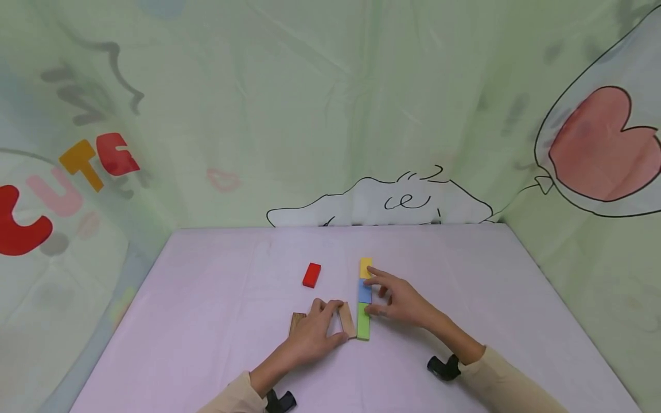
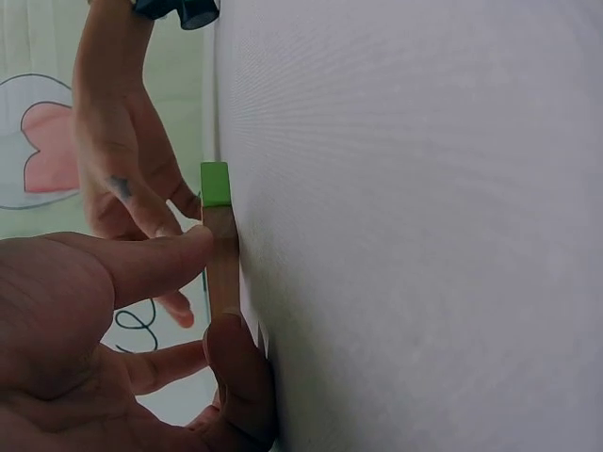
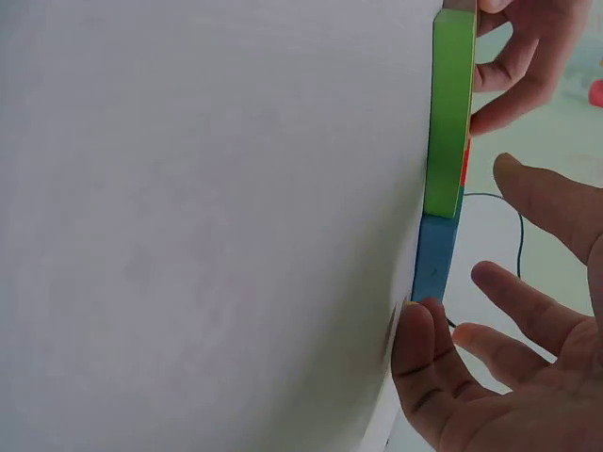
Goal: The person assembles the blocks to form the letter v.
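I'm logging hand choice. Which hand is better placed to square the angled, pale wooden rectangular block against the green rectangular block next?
Probably the left hand: it pinches the pale wooden block, while the right hand sits opposite, past the green block.

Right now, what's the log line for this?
left hand: pinches pale wooden block | right hand: at yellow-blue-green block row | red block: lies apart | darker wooden block: beside left hand

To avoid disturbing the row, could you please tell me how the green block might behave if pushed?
The green block looks stiff, with crisp straight edges. Its flat faces make rolling unlikely. Pushed toward the blue block, it would probably move that too, since their ends appear to meet.
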